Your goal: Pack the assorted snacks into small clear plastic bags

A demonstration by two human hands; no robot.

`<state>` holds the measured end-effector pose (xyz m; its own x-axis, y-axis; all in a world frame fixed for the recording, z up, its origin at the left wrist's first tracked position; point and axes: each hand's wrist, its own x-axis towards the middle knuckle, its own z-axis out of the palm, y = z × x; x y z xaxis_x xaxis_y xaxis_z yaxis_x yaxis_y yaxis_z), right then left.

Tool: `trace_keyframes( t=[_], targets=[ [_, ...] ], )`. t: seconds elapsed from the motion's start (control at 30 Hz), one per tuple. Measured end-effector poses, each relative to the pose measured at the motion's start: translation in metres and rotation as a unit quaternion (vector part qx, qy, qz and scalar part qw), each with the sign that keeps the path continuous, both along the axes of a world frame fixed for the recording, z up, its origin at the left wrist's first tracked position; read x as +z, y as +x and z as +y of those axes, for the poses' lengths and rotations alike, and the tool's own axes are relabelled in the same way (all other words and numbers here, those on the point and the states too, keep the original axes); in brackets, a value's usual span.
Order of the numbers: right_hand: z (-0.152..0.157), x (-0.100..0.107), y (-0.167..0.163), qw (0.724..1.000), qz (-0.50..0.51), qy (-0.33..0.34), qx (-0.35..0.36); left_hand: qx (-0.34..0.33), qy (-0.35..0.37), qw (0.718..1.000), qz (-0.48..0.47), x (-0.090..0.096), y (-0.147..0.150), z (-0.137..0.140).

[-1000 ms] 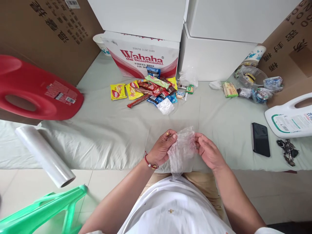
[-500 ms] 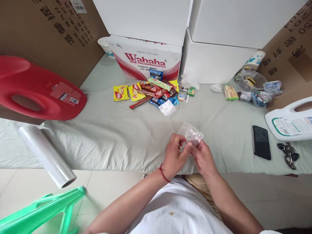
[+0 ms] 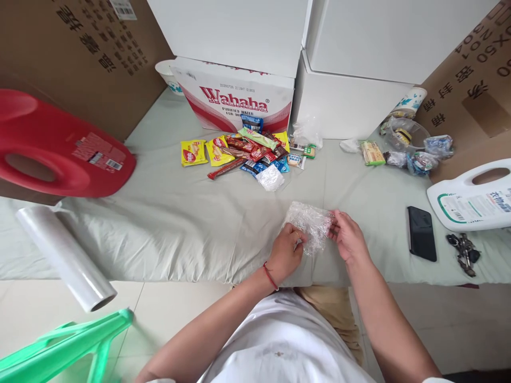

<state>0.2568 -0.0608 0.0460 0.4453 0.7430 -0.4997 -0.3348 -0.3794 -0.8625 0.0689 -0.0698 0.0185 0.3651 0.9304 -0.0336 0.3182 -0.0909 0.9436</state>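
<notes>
A crumpled sheet of clear plastic film (image 3: 309, 221) is stretched between my two hands, just above the cloth-covered table. My left hand (image 3: 286, 251) pinches its lower left side with bent fingers. At the right edge, the fingertips and thumb of my right hand (image 3: 346, 234) grip the film. Beyond it lies a pile of wrapped snacks (image 3: 255, 149), with a folded piece of clear plastic (image 3: 270, 177) at its near side.
A phone (image 3: 422, 233), keys (image 3: 463, 252) and a white jug (image 3: 471, 197) lie at the right. At the left are a red jug (image 3: 59, 143), a film roll (image 3: 66, 258) and a green stool (image 3: 75, 340). A Wahaha box (image 3: 239, 96) stands behind the snacks.
My hands have moved apart, the right one farther to the right. The film, bunched up before, is now spread wider between them. The whole view has shifted slightly.
</notes>
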Motion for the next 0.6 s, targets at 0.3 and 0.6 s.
trace_keyframes(
  t=[0.3, 0.6],
  targets=[
    [-0.014, 0.022, -0.035, 0.99, 0.06, 0.095, 0.079, 0.071, -0.055, 0.989, -0.116, 0.042, 0.01, -0.003],
    [-0.021, 0.024, -0.026, 0.992, 0.059, 0.104, 0.043, 0.228, -0.153, 0.924, -0.267, 0.026, -0.016, 0.013]
  ],
)
